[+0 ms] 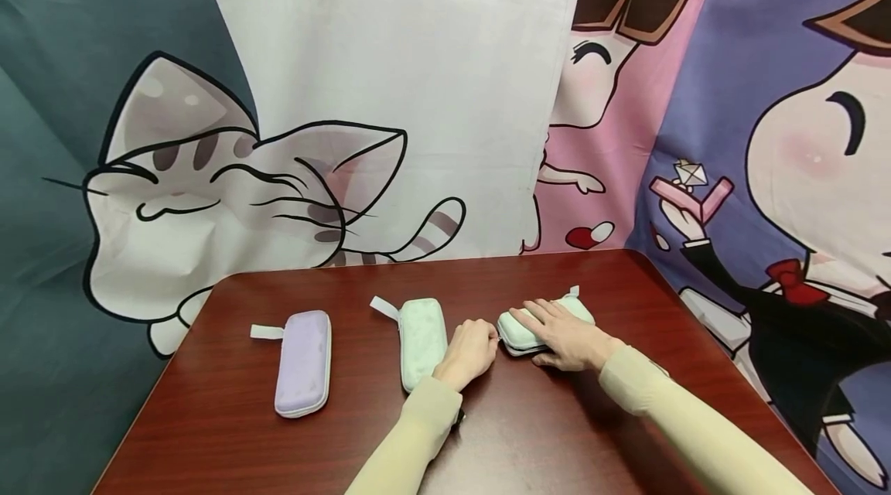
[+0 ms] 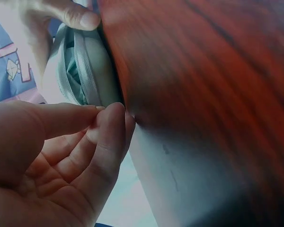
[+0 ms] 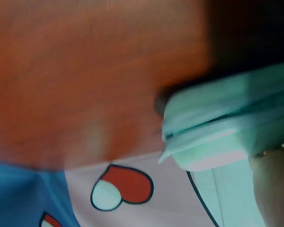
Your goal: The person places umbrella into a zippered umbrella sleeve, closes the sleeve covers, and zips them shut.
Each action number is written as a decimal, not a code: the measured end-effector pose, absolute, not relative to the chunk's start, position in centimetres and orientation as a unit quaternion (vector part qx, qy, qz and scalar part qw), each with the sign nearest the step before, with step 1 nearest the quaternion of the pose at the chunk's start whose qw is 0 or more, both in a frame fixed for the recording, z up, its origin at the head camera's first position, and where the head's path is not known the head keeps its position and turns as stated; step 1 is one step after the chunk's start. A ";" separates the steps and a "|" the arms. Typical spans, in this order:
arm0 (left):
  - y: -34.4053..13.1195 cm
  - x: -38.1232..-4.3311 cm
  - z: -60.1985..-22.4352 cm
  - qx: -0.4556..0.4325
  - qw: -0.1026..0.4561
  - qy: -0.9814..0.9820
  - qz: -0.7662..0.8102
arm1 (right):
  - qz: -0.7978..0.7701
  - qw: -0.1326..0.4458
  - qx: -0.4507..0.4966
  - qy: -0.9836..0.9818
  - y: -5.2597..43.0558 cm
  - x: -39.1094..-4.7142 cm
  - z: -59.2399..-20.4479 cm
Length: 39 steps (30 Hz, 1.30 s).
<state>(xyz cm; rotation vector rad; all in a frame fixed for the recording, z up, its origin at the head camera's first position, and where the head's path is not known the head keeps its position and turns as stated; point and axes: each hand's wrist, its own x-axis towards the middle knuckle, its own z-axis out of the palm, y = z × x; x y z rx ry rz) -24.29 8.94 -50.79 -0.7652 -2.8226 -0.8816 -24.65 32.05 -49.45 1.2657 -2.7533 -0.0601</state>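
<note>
A light green zip case (image 1: 517, 331) lies on the right side of the table, its zip partly undone along the near side. My right hand (image 1: 565, 334) holds it down, fingers spread over the lid and thumb at the near side. At the case's left end my left hand (image 1: 469, 352) pinches the end of the zip, the pull hidden between thumb and forefinger. The left wrist view shows the gap between the two zip tapes (image 2: 85, 71). In the right wrist view the far end of the case (image 3: 203, 111) shows a parted zip.
A second light green case (image 1: 420, 336) with a wrist strap lies just left of my left hand. Farther left is a lilac case (image 1: 302, 363), also with a strap. The reddish-brown table (image 1: 230, 433) backs onto a printed cartoon curtain (image 1: 418, 54).
</note>
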 end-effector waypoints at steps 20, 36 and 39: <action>8.9 -23.4 -50.9 -0.264 0.044 -0.918 -0.291 | -0.041 0.125 0.383 -0.914 30.8 -24.1 -50.3; 8.7 -23.2 -50.7 -0.250 0.034 -0.921 -0.296 | -0.032 0.077 0.347 -0.934 29.5 -23.8 -49.5; 8.7 -23.3 -50.6 -0.254 0.034 -0.920 -0.297 | 0.040 0.007 0.347 -0.937 31.2 -23.9 -48.3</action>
